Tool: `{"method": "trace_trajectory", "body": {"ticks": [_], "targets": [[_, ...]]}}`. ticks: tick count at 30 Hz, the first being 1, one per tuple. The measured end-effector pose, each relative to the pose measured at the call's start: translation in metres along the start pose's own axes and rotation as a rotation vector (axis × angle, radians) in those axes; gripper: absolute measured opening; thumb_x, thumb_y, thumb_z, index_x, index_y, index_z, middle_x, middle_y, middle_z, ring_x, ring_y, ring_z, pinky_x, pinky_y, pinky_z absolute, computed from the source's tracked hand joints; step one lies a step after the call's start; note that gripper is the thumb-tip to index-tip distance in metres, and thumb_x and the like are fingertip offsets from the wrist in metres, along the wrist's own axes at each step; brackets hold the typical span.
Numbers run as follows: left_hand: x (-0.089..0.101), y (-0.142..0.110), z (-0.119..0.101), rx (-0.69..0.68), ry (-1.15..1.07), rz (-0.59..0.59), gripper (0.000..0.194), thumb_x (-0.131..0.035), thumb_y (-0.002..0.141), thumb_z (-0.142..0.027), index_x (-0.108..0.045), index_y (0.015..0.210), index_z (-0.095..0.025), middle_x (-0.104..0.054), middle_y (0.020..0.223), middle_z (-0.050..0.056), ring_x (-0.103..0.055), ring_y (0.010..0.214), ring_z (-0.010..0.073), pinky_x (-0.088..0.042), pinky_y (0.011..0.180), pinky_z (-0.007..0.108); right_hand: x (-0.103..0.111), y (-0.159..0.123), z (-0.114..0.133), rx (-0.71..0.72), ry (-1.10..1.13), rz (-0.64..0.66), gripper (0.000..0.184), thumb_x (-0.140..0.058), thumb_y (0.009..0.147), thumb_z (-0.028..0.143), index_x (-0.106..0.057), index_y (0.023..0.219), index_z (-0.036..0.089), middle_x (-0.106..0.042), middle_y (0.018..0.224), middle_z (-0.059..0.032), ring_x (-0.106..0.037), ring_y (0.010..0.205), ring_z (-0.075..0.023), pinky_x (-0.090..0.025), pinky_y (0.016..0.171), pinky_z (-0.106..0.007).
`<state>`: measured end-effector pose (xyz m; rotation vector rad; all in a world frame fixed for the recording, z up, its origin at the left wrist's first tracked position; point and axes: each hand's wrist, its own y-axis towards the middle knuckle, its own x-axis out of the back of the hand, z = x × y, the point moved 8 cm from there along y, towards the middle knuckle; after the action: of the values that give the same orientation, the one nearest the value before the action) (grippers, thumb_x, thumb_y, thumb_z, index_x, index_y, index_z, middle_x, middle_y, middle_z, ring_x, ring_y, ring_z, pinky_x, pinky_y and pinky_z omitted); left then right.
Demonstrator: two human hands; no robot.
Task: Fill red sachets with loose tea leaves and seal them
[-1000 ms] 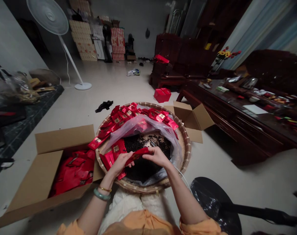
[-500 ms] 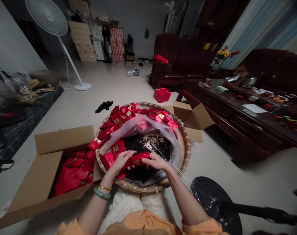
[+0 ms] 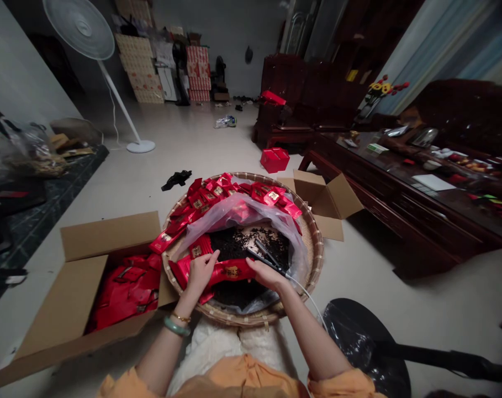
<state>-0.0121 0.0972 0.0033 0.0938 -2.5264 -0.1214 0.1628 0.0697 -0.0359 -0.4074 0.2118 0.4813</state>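
1. Head view: left hand (image 3: pixel 201 275) grips one end of a red tea packet (image 3: pixel 232 271); right hand (image 3: pixel 267 275) is closed on the other end.
2. Packet is held over loose black tea (image 3: pixel 234 243) in a round bamboo tray (image 3: pixel 251 319), just beside a black tool (image 3: pixel 267 255).
3. Open cardboard box (image 3: pixel 68 309) of red packets (image 3: pixel 124 293) touches the tray's left side.

**Pale floor around the hands**

The pale floor (image 3: pixel 217 138) carries a round bamboo tray (image 3: pixel 312 265) directly beneath the hands (image 3: pixel 201 273). An open cardboard box (image 3: pixel 85 287) stands just left of the tray; a second cardboard box (image 3: pixel 327 202) sits ahead and right. Farther ahead lie a red box (image 3: pixel 274 160) and a black cloth (image 3: pixel 176 179). A black plastic bag (image 3: pixel 358 342) lies right.
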Motion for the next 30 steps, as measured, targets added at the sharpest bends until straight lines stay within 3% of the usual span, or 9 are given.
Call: {"method": "trace_trajectory", "body": {"ticks": [2,4,7,10,13,16,20,26,30], "targets": [[0.009,-0.006,-0.007,-0.152,0.169,-0.141,0.050,-0.046,0.083,-0.048,-0.051,0.044,-0.017,-0.045,0.042,-0.002,-0.042,0.043,0.0089,-0.034,0.051,0.022,0.000,0.000,-0.003,-0.007,0.033,-0.002,0.056,-0.055,0.070,0.067,-0.066,0.071,0.012,-0.064,0.064,-0.0022,-0.047,0.054,-0.0095,-0.035,0.050,-0.021],[0.010,-0.012,-0.016,-0.324,0.259,-0.202,0.051,-0.047,0.085,-0.045,-0.045,0.041,-0.018,-0.041,0.040,-0.003,-0.036,0.041,0.0079,-0.030,0.049,0.022,0.000,0.002,-0.006,-0.023,0.057,0.002,0.055,-0.057,0.068,0.067,-0.062,0.064,0.013,-0.059,0.057,0.0006,-0.043,0.050,-0.0083,-0.034,0.049,-0.021],[0.016,-0.019,-0.030,-0.541,0.340,-0.298,0.051,-0.046,0.088,-0.038,-0.041,0.041,-0.018,-0.038,0.039,-0.003,-0.035,0.039,0.0086,-0.027,0.047,0.024,0.001,0.007,-0.011,-0.041,0.071,0.003,0.057,-0.057,0.064,0.071,-0.058,0.058,0.014,-0.053,0.051,0.0031,-0.039,0.047,-0.0077,-0.031,0.048,-0.022],[0.021,-0.023,-0.041,-0.644,0.409,-0.348,0.042,-0.050,0.087,-0.034,-0.047,0.048,-0.018,-0.045,0.043,-0.002,-0.043,0.043,0.0112,-0.032,0.049,0.025,0.004,0.010,-0.012,-0.026,0.037,-0.010,0.059,-0.052,0.067,0.073,-0.057,0.057,0.014,-0.050,0.049,0.0033,-0.037,0.047,-0.0079,-0.028,0.047,-0.022],[0.011,-0.026,-0.052,-0.687,0.432,-0.203,0.027,-0.059,0.080,-0.041,-0.062,0.085,-0.015,-0.065,0.079,0.008,-0.060,0.077,0.0210,-0.044,0.070,0.032,0.007,0.012,-0.011,0.017,-0.042,-0.043,0.057,-0.046,0.076,0.068,-0.059,0.059,0.015,-0.052,0.051,0.0023,-0.035,0.048,-0.0083,-0.026,0.048,-0.023],[-0.018,-0.039,-0.063,-0.804,0.445,0.072,0.059,-0.065,0.073,-0.042,-0.049,0.123,-0.015,-0.058,0.120,0.014,-0.049,0.115,0.0308,-0.039,0.094,0.045,0.002,0.014,-0.012,0.040,-0.024,-0.057,0.053,-0.048,0.077,0.064,-0.064,0.067,0.015,-0.060,0.061,-0.0001,-0.041,0.053,-0.0098,-0.028,0.050,-0.024],[-0.033,-0.045,-0.058,-0.785,0.378,0.101,0.052,-0.061,0.077,-0.021,-0.045,0.127,-0.017,-0.060,0.119,0.012,-0.054,0.111,0.0252,-0.040,0.096,0.045,-0.009,0.018,-0.017,0.029,0.152,-0.049,0.050,-0.056,0.073,0.062,-0.067,0.077,0.014,-0.066,0.070,-0.0024,-0.052,0.063,-0.0128,-0.035,0.056,-0.024],[-0.034,-0.042,-0.044,-0.733,0.378,0.041,0.050,-0.061,0.073,-0.018,-0.049,0.122,-0.015,-0.061,0.116,0.012,-0.056,0.109,0.0272,-0.043,0.096,0.047,-0.018,0.016,-0.010,0.005,0.340,0.017,0.045,-0.053,0.078,0.057,-0.066,0.085,0.014,-0.069,0.079,-0.0055,-0.061,0.080,-0.0182,-0.044,0.072,-0.031],[-0.025,-0.037,-0.042,-0.698,0.384,-0.027,0.046,-0.060,0.073,-0.019,-0.052,0.117,-0.014,-0.063,0.113,0.012,-0.054,0.110,0.0276,-0.046,0.095,0.045,-0.004,0.013,-0.003,0.044,0.296,-0.053,0.052,-0.045,0.080,0.061,-0.066,0.080,0.015,-0.069,0.078,-0.0083,-0.063,0.082,-0.0197,-0.047,0.074,-0.033]]}}
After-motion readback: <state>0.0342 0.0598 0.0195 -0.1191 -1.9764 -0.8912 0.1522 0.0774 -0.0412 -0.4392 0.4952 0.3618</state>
